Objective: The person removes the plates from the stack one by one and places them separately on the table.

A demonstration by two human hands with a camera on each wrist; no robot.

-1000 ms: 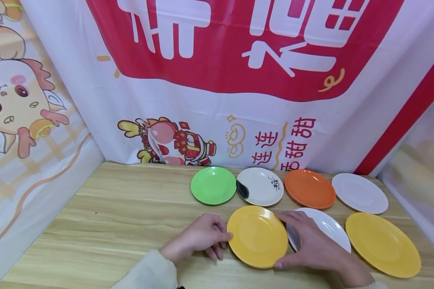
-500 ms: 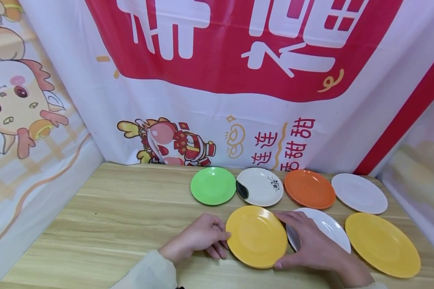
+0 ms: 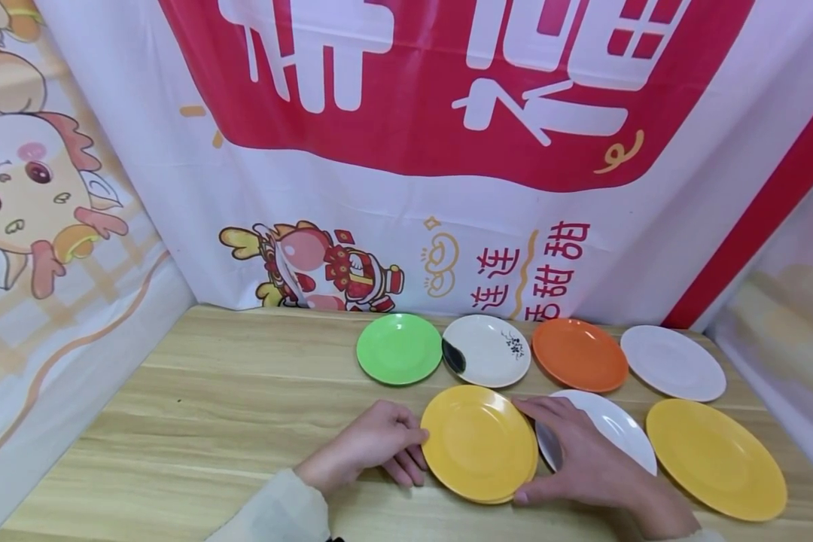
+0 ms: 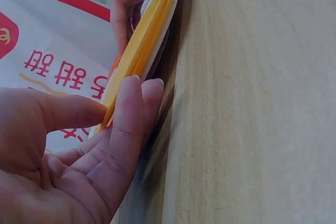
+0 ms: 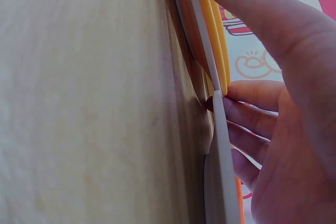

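Observation:
A yellow plate lies on a second yellow plate, whose edge peeks out at the lower right in the head view. A white edge shows under the yellow ones in both wrist views. My left hand pinches the top plate's left rim between thumb and fingers. On the right side, my right hand holds the rim, thumb at the front and fingers toward the back. Partly behind that hand lies a white plate.
Along the back stand a green plate, a white plate with a dark pattern, an orange plate and a plain white plate. A large yellow plate is at the right. Printed cloth encloses the wooden table.
The top yellow plate has slid slightly left with my left hand, so more of the lower yellow plate's right edge shows. My right hand has stayed nearly in place.

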